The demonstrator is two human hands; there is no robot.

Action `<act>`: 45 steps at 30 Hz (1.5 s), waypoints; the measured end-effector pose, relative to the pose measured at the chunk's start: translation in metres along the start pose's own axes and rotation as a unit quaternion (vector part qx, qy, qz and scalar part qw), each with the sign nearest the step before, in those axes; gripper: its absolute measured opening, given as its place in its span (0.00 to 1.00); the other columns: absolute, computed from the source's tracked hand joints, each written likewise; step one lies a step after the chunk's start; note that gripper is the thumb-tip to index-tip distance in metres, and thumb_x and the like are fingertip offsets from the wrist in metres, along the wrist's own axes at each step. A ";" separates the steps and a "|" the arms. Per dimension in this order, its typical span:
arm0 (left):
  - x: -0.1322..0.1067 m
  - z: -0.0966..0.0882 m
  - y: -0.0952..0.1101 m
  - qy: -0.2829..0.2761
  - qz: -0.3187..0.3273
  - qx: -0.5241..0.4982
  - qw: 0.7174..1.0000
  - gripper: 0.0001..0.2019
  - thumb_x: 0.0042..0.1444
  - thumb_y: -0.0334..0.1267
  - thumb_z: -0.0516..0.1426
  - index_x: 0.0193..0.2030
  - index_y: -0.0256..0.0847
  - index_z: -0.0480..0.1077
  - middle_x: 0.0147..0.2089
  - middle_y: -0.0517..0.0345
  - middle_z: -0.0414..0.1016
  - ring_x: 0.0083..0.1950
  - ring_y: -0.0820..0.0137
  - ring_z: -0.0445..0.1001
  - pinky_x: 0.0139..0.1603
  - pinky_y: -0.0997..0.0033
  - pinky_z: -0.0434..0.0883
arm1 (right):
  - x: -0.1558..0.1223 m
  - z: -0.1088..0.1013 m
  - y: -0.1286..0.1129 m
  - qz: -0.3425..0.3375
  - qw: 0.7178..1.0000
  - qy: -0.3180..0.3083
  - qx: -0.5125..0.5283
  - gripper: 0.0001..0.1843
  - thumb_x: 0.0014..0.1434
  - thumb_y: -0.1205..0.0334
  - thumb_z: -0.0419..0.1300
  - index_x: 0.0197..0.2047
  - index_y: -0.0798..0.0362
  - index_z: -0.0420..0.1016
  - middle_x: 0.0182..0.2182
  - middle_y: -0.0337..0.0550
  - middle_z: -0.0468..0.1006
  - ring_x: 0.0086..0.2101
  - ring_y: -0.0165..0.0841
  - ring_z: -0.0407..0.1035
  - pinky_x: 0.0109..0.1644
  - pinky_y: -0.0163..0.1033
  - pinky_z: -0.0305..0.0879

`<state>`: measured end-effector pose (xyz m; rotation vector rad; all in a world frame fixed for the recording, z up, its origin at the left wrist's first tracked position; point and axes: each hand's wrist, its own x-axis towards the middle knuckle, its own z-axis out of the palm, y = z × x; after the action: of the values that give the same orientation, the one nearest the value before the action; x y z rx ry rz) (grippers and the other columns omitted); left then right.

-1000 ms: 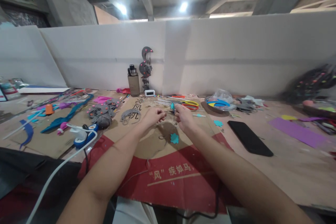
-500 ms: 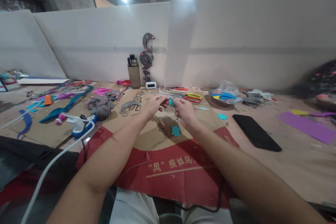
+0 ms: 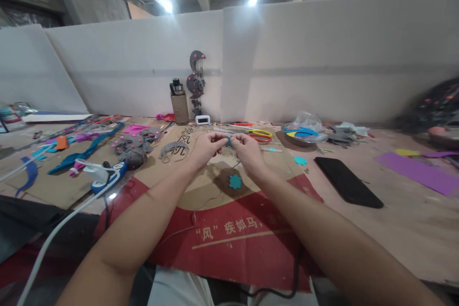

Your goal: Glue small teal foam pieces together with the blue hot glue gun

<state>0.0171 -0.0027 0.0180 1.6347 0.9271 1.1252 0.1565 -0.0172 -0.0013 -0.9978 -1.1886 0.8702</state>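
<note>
Teal piece (image 3: 228, 141), small and partly hidden, was pinched between both hands above the middle of the surface, with thin pale strands hanging beneath it. The left hand (image 3: 203, 149) and the right hand (image 3: 248, 151) met at it, fingers (image 3: 219, 139) closed narrowly on its two sides and the fingertips nearly touching. Directly below lay a teal flower cutout (image 3: 235, 181) on a dark round patch of the cardboard sheet (image 3: 229, 244), whose near part carried a red band with white characters.

A shallow bowl (image 3: 294, 142) to the right held curved blue and yellow strips (image 3: 300, 132) and a crumpled clear bag (image 3: 305, 121). Between the bowl and the hands lay scissors (image 3: 261, 135) with orange and yellow handles. A second teal cutout (image 3: 300, 160) and a black phone (image 3: 347, 181) lay flat further right, well clear of the hands, with a purple sheet (image 3: 416, 170) beyond.

At the back, a brown bottle (image 3: 179, 103) with a dark lid stood upright beside a grey moon-shaped ornament (image 3: 195, 83) against the white partition (image 3: 322, 57); the bottle's contents could not be made out. A blue and white glue gun (image 3: 105, 177) lay to the left, its white cable (image 3: 60, 229) running toward the camera.
</note>
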 end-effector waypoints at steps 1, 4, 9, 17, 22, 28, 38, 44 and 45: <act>0.000 0.001 0.001 0.007 -0.001 0.001 1.000 0.16 0.48 0.45 0.62 0.40 0.37 0.75 0.25 0.62 0.70 0.21 0.81 0.61 0.20 0.78 0.55 | 0.000 0.000 0.000 -0.005 1.000 0.000 -0.005 0.10 0.48 0.54 0.59 0.26 0.52 0.67 0.17 0.30 0.60 0.19 0.24 0.49 0.23 0.33 0.45; -0.001 0.003 0.002 0.021 -0.007 0.003 1.000 0.16 0.48 0.45 0.62 0.39 0.35 0.74 0.26 0.59 0.73 0.22 0.79 0.66 0.19 0.78 0.58 | -0.002 0.001 0.000 -0.016 1.000 0.002 -0.019 0.09 0.48 0.55 0.58 0.26 0.52 0.68 0.18 0.31 0.61 0.20 0.25 0.50 0.24 0.33 0.46; -0.001 0.003 0.002 0.012 -0.013 -0.023 1.000 0.14 0.49 0.41 0.62 0.39 0.34 0.74 0.30 0.55 0.76 0.27 0.74 0.74 0.23 0.77 0.67 | -0.002 0.002 0.002 -0.038 0.998 -0.003 -0.046 0.09 0.50 0.55 0.58 0.28 0.52 0.69 0.19 0.32 0.63 0.21 0.26 0.52 0.25 0.34 0.49; 0.003 0.000 -0.001 0.062 -0.033 -0.038 0.997 0.08 0.50 0.37 0.61 0.34 0.34 0.73 0.23 0.58 0.74 0.23 0.75 0.72 0.26 0.75 0.71 | -0.003 0.004 0.011 -0.033 0.998 -0.003 -0.048 0.15 0.49 0.56 0.61 0.40 0.51 0.67 0.23 0.30 0.62 0.23 0.27 0.56 0.27 0.33 0.54; 0.009 -0.005 -0.010 0.090 -0.031 -0.048 0.994 0.08 0.50 0.38 0.61 0.34 0.35 0.71 0.22 0.60 0.72 0.22 0.76 0.70 0.21 0.77 0.67 | -0.004 0.004 0.014 0.002 1.000 -0.007 -0.019 0.17 0.49 0.54 0.61 0.41 0.50 0.65 0.24 0.30 0.65 0.22 0.26 0.57 0.25 0.33 0.53; 0.008 -0.005 -0.008 0.095 -0.048 -0.075 0.992 0.08 0.49 0.38 0.61 0.32 0.35 0.70 0.22 0.61 0.70 0.21 0.78 0.68 0.19 0.80 0.61 | -0.003 0.004 0.015 0.034 0.999 -0.035 0.006 0.12 0.54 0.49 0.56 0.31 0.50 0.67 0.18 0.30 0.61 0.20 0.26 0.54 0.23 0.33 0.50; 0.005 -0.001 -0.007 0.056 -0.052 -0.025 0.997 0.09 0.51 0.40 0.61 0.33 0.36 0.71 0.21 0.63 0.69 0.19 0.80 0.65 0.18 0.80 0.57 | 0.003 -0.003 0.015 -0.076 0.994 0.031 -0.078 0.11 0.55 0.54 0.57 0.35 0.53 0.72 0.31 0.41 0.74 0.34 0.32 0.66 0.42 0.39 0.61; 0.003 0.001 -0.004 0.042 -0.047 0.016 0.998 0.08 0.51 0.39 0.60 0.32 0.35 0.70 0.23 0.62 0.69 0.20 0.79 0.66 0.18 0.80 0.58 | 0.001 -0.003 0.011 -0.089 0.991 0.014 -0.098 0.14 0.56 0.52 0.55 0.36 0.54 0.72 0.33 0.43 0.75 0.35 0.34 0.66 0.43 0.40 0.62; 0.002 0.001 -0.004 0.041 -0.045 0.024 0.998 0.08 0.51 0.40 0.59 0.32 0.35 0.70 0.23 0.62 0.70 0.21 0.79 0.66 0.18 0.80 0.59 | 0.000 -0.003 0.011 -0.091 0.991 0.011 -0.102 0.14 0.56 0.52 0.55 0.36 0.54 0.72 0.32 0.43 0.75 0.35 0.34 0.66 0.42 0.40 0.62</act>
<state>0.0184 0.0005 0.0147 1.5796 1.0776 1.1224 0.1592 -0.0139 -0.0116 -1.0410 -1.3458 0.6000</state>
